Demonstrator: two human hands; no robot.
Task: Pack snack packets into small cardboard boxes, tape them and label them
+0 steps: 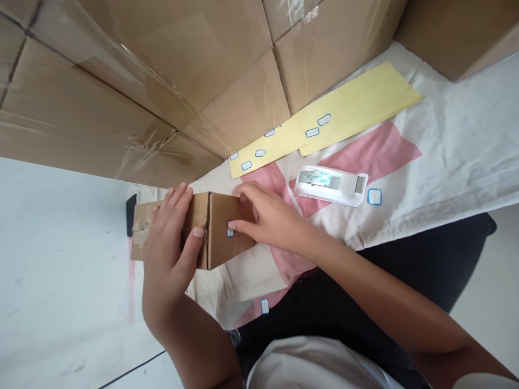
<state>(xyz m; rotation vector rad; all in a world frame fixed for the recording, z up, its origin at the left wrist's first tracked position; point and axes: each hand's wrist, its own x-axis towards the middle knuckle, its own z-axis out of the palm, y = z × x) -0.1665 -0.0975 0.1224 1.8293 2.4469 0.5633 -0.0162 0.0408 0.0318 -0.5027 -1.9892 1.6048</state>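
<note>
A small brown cardboard box (231,248) sits on the cloth, its end face turned toward the right. My left hand (172,237) is wrapped over the box, with the thumb near its creased edge and the fingers across the top. At the end face, my right hand (270,213) presses its thumb on a small blue-bordered white label (230,231). The other right fingers bend against the far side of the box, partly hidden. To the right lies a white tape dispenser (348,186) with a roll of clear, green-printed tape in it.
Large taped cartons (227,70) form a wall behind the box. Yellow backing sheets (357,100) with several small labels lie at their foot. Loose labels stick to the cloth, one beside the dispenser (375,196), another near its front edge (265,306). Another carton (458,32) stands at upper right.
</note>
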